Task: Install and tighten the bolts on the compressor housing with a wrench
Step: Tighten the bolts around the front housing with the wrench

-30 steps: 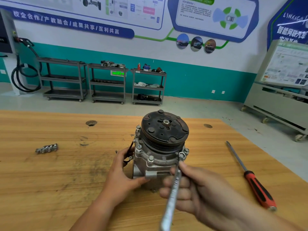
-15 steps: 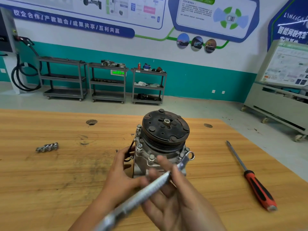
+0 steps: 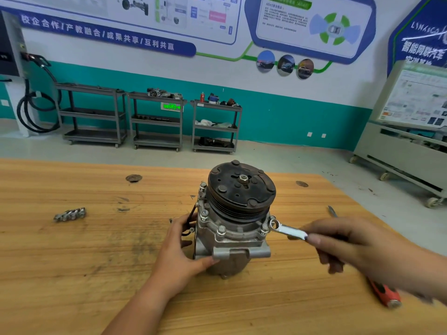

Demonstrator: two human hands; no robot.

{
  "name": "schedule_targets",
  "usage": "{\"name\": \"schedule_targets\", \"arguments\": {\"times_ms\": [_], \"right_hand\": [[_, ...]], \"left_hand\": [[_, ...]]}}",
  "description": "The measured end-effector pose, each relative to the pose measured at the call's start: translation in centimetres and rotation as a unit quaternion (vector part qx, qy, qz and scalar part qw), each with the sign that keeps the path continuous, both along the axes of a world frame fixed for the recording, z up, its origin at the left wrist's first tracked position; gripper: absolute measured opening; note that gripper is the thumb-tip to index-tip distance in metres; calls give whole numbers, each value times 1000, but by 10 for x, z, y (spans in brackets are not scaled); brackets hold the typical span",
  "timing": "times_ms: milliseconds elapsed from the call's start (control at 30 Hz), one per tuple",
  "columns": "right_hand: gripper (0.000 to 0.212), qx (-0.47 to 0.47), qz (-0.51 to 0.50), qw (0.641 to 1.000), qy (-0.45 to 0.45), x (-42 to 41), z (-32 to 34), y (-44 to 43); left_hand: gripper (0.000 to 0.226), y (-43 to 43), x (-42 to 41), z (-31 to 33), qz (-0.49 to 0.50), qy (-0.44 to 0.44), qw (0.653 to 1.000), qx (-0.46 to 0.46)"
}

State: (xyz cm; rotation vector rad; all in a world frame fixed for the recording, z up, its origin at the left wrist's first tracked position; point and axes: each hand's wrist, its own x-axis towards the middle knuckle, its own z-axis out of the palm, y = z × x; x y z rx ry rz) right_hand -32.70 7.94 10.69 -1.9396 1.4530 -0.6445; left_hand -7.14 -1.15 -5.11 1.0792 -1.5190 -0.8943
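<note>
The grey metal compressor stands upright mid-table, its dark pulley on top. Several bolts sit in the housing flange below the pulley. My left hand grips the housing's left side, thumb across the front lug. My right hand holds a silver wrench by its shaft. The wrench's ring end lies over the bolt at the flange's right corner.
A small pile of loose bolts lies on the wooden table at the left. A red-handled screwdriver lies at the right, partly behind my right arm. Shelving carts stand by the far wall.
My right hand has swung the wrench from in front of the compressor round to its right side, the handle now pointing right. The left hand has kept its grip on the housing.
</note>
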Motion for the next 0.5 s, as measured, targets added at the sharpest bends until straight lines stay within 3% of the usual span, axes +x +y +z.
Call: {"name": "schedule_targets", "arguments": {"times_ms": [167, 267, 500], "right_hand": [[35, -48, 32, 978, 201, -12, 20, -23], [22, 11, 52, 981, 185, -17, 26, -28], [26, 105, 99, 979, 147, -21, 23, -37]], "left_hand": [[87, -1, 0, -1, -1, 4, 1000, 3], [88, -1, 0, -2, -3, 1, 1000, 1], [87, -2, 0, -2, 0, 10, 1000, -5]]}}
